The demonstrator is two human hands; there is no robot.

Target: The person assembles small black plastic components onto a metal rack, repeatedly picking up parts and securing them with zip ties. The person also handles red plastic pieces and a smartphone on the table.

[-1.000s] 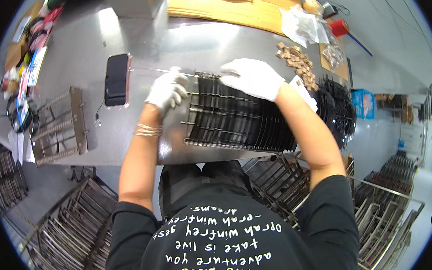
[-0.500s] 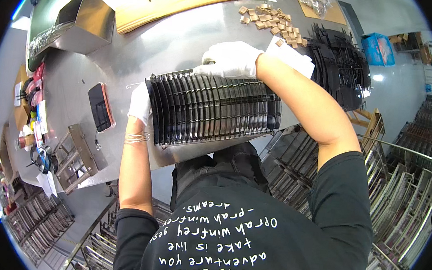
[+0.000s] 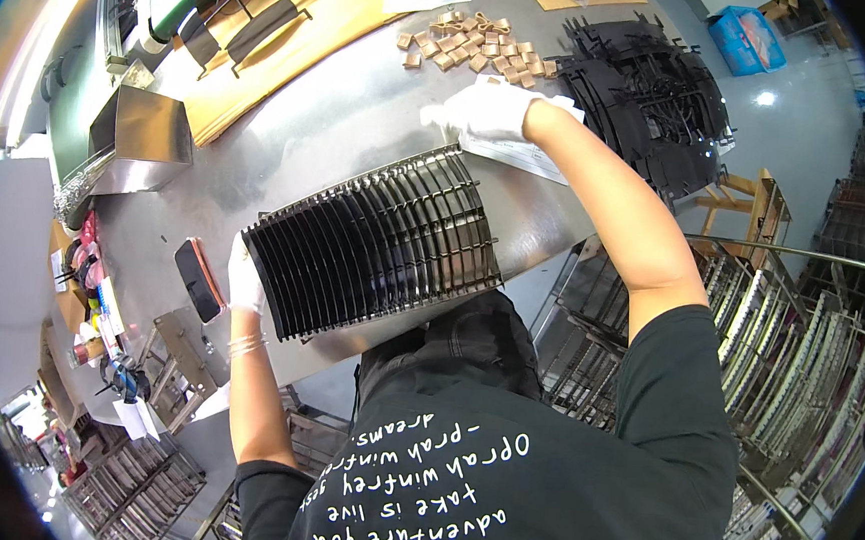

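A long row of black curved slats with crossbars (image 3: pixel 385 237) lies at the table's near edge, in front of my body. My left hand (image 3: pixel 245 275), in a white glove, rests against its left end. Those fingers are mostly hidden, so their grip cannot be made out. Beyond the row, my white-gloved right hand (image 3: pixel 484 111) hovers over a white paper sheet (image 3: pixel 521 156), apart from the slats. Its fingers point left, held a little apart, with nothing visible in them. Just past that hand is a heap of small tan looped pieces (image 3: pixel 458 43).
Black parts (image 3: pixel 655 105) are piled at the far right of the metal table. A phone (image 3: pixel 198 279) lies left of my left hand. Farther left stands a metal box (image 3: pixel 140 144). Tan sheets (image 3: pixel 256 67) lie at the back; metal racks (image 3: pixel 777 364) stand right.
My right hand has come off the far edge of the slats and moved away from it, over the paper. My left hand stays at the left end. The whole view has turned slightly.
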